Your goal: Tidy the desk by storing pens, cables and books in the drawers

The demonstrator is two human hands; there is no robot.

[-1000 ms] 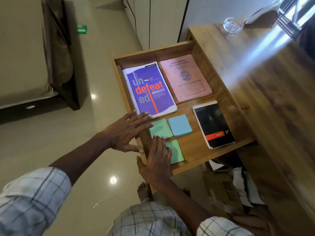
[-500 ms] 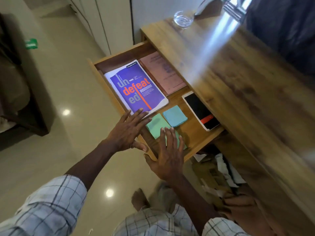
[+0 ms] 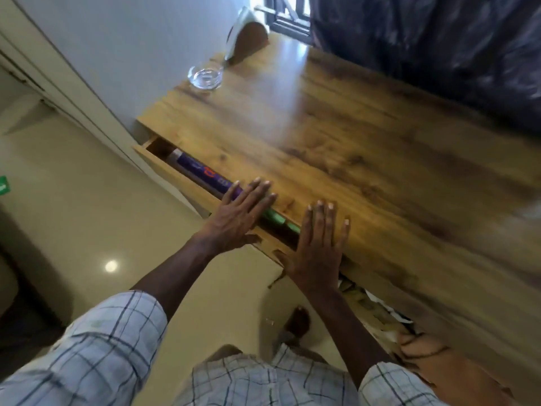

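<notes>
Head: flat hands (image 3: 275,238) on drawer (image 3: 164,168)

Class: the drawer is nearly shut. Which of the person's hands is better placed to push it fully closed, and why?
Probably the left hand: it lies flat near the middle of the drawer front, so its push stays even. The right hand sits at the drawer's end corner, fingers already over the desktop.

Wooden desk (image 3: 366,148): clear glass dish (image 3: 205,78) at far left corner. Beside it, at the far edge, a rounded wooden holder (image 3: 251,42) with white paper.
</notes>
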